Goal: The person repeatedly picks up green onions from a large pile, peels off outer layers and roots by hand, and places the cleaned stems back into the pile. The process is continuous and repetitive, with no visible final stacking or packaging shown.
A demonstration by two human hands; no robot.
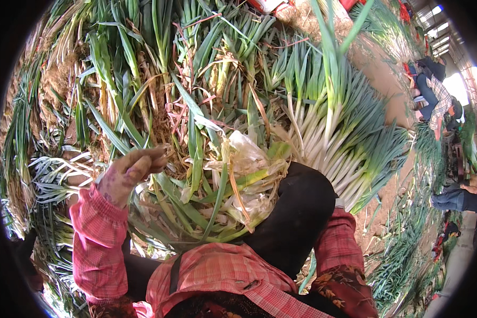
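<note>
My left hand, below a red checked sleeve, is over the left side of the heap in front of me. Its fingers lie close together and point right. Green leaves pass under or beside it; whether it grips any cannot be made out. My right hand is out of sight behind my raised knee; only the right sleeve shows. Peeled skins and yellowing leaves are piled across my lap. Against the knee rests a fanned pile of cleaned green onions with white stalks.
Untrimmed onions with rooty ends cover the ground at left and ahead. Reddish ties lie among the leaves. At far right, people are among more onion piles. Bare brown floor runs between the piles.
</note>
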